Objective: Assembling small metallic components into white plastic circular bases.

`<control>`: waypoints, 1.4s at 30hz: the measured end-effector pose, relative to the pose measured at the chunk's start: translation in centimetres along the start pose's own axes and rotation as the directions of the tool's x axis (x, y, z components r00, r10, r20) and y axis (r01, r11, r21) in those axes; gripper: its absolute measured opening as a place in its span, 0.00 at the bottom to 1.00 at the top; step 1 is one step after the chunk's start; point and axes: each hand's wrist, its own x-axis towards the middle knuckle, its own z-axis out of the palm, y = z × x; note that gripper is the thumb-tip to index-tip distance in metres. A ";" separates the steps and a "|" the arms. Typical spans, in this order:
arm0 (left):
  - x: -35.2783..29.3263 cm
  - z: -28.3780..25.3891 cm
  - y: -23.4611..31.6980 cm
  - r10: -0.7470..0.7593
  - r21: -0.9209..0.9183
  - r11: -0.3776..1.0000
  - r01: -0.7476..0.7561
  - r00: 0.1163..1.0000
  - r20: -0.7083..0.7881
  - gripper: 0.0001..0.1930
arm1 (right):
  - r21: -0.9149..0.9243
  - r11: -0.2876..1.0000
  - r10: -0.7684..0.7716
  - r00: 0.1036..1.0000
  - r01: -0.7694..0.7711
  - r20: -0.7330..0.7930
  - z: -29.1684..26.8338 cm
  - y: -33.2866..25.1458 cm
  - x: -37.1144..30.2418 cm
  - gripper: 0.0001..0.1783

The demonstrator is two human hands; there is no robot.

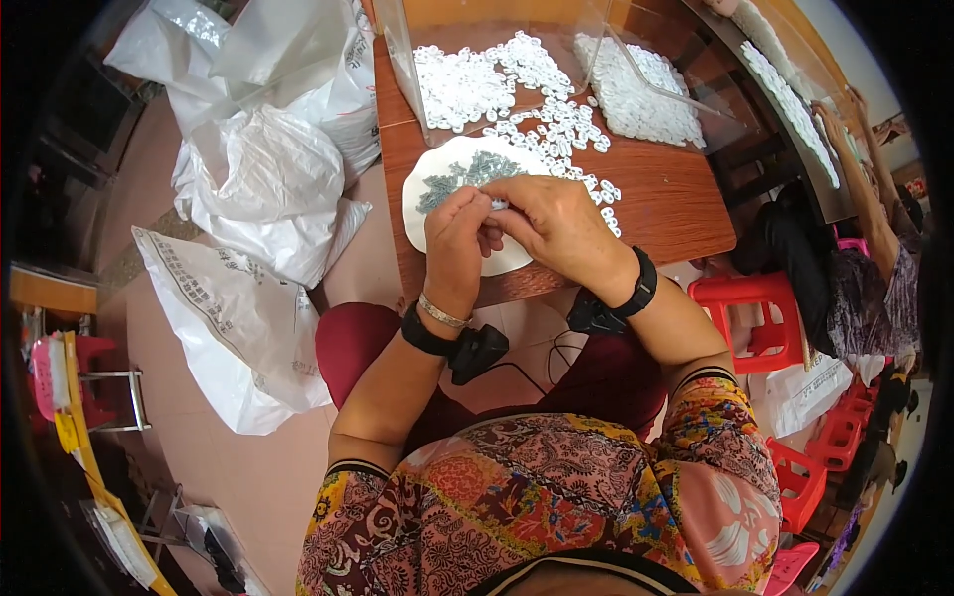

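1. A pinkish tiled floor (248, 467) spreads round the seat, with big white plastic sacks (258, 189) slumped on it to the person's left.
2. The brown wooden table (666, 199) stands ahead, its near edge just over the person's lap.
3. Red plastic stools (760, 308) stand to the right, beside a second person (879, 258) whose arms reach up to a neighbouring table.
4. Clear plastic trays (497, 60) at the table's far side hold heaps of small white plastic pieces (462, 84); more lie loose on the wood.
5. A white round plate (427, 199) near the front edge carries a cluster of small grey parts (467, 174).
6. The left hand (455, 248) and right hand (556, 228) meet over the plate, fingers drawn close, pinching one small white piece (499, 205) between them.
7. That piece is mostly covered by fingertips, so its shape is hard to tell; the far trays are cut off at the top.
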 end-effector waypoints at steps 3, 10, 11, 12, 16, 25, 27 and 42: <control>-0.4 0.2 -0.1 0.050 0.008 0.999 -0.050 0.998 -0.024 0.12 | 0.035 0.999 0.002 1.000 -0.003 0.005 0.0 -0.1 0.0 0.10; -0.8 0.5 -0.3 0.110 0.005 0.994 -0.110 0.992 -0.053 0.14 | 0.030 0.998 -0.046 0.999 0.047 -0.026 0.0 0.0 -0.2 0.07; -0.7 0.6 -0.3 0.115 0.001 0.993 -0.115 0.992 -0.045 0.14 | 0.038 0.998 -0.041 0.999 0.042 -0.022 -0.2 -0.2 -0.2 0.07; -0.6 0.5 -0.4 0.113 0.007 0.994 -0.113 0.993 -0.031 0.13 | 0.099 0.995 0.001 1.000 -0.001 -0.002 -0.3 -0.1 -0.2 0.07; -0.1 0.2 -0.1 0.046 -0.043 0.998 -0.046 0.999 0.005 0.11 | 0.001 0.999 -0.045 0.997 0.045 -0.060 -2.0 1.3 0.3 0.11; 1.1 -1.7 1.7 0.073 -0.053 0.996 -0.074 0.997 -0.028 0.09 | -0.796 0.557 -0.021 0.954 -0.239 -0.301 -19.0 11.7 5.6 0.17; 1.2 -2.0 1.8 0.076 -0.054 0.996 -0.078 0.996 -0.039 0.09 | -0.848 0.470 -0.034 0.955 -0.244 -0.293 -19.9 11.4 5.1 0.14; 1.2 -1.7 1.8 0.095 -0.002 0.995 -0.095 0.995 0.030 0.10 | -0.523 0.749 0.355 0.913 -0.406 -0.201 -19.6 5.2 -3.6 0.09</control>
